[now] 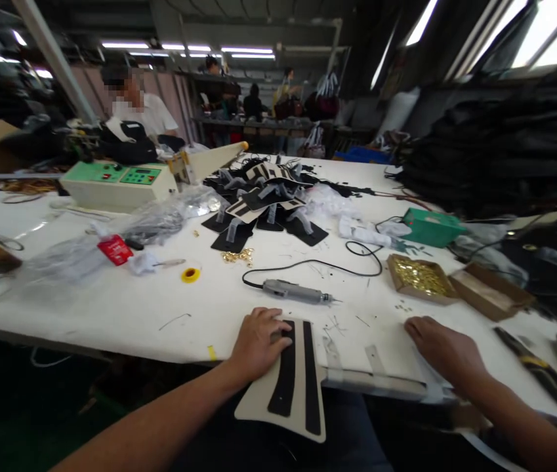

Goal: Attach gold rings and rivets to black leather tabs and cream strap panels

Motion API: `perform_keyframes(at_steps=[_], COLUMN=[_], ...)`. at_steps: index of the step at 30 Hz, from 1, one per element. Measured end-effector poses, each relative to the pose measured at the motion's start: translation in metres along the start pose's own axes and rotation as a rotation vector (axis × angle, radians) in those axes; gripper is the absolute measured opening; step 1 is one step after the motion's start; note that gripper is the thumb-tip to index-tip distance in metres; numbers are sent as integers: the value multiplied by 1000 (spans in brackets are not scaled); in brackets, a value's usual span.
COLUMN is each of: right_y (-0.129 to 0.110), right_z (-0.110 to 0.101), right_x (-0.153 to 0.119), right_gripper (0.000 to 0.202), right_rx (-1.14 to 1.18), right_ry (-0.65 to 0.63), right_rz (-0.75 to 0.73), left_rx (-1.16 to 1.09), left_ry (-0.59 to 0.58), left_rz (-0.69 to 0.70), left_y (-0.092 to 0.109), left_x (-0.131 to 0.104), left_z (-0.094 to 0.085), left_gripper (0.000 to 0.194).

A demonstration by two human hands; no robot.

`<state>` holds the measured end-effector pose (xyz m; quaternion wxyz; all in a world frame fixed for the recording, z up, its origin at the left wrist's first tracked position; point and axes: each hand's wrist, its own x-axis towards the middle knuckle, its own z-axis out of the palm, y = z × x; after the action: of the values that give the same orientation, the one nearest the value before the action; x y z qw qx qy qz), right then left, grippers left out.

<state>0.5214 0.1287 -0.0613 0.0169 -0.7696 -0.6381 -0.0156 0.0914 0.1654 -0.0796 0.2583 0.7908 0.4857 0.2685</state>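
Observation:
A cream panel with two black strips [299, 373] lies over the table's front edge, its wider end jutting out above my lap. My left hand [258, 344] is closed on the panel's left side near the far end, fingers bent over it. To the right, my right hand [443, 347] rests low over the table with its fingers pressed together; whatever is between the fingertips is hidden. Just beyond those fingertips lie several tiny brass-coloured pieces [403, 306]. A grey electric screwdriver [298, 292] lies beyond the panel, its bit pointing right and a black cord behind it.
A shallow box of small golden parts [418, 278] and a brown carton [492, 292] stand at right, near a green power box [433, 226]. Black panels with plastic wrap [268, 203] are piled ahead. Yellow tape [190, 275] lies left. A co-worker [143, 108] is behind a green-topped machine [118, 183].

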Motion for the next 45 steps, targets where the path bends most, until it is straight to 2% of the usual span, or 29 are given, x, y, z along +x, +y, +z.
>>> perform_keyframes(at_steps=[3, 6, 9, 11, 14, 16, 18, 19, 21, 23, 27, 34, 45], right_y=[4, 3, 1, -13, -61, -108, -155, -176, -207, -224, -232, -235, -244], right_z=[7, 9, 1, -9, -25, -31, -31, -28, -21, -13, -1, -1, -5], right_x=[3, 9, 10, 7, 0, -7, -11, -12, -12, -9, -5, -4, 4], right_gripper=[32, 34, 32, 27, 23, 26, 23, 19, 11, 10, 13, 16, 6], right_rx=[-83, -97, -63, 37, 373, 654, 855, 914, 936, 916, 868, 790, 751], right_ry=[-107, -114, -132, -122, -122, -227, -327, -363, -341, -309, -323, -349, -425], right_rz=[-48, -68, -92, -103, -76, -72, -134, -204, -351, -440, -440, -458, -254], left_rx=[6, 26, 38, 43, 53, 60, 68, 72, 77, 78, 68, 64, 73], left_ry=[6, 9, 6, 3, -1, -4, -7, -9, -13, -17, -20, -24, -23], left_rz=[4, 1, -3, -2, 5, 10, 13, 14, 16, 19, 20, 20, 32], left_y=[2, 3, 2, 1, -1, -2, -2, -3, -4, -5, -8, -9, -11], left_x=[-3, -3, -2, -2, -2, -2, -2, -2, -1, -1, -1, -1, -2], left_z=[-1, -2, -2, -2, -1, 0, 0, 0, 0, 1, 1, 0, 2], left_gripper=[21, 20, 20, 19, 18, 18, 19, 20, 21, 21, 21, 21, 24])
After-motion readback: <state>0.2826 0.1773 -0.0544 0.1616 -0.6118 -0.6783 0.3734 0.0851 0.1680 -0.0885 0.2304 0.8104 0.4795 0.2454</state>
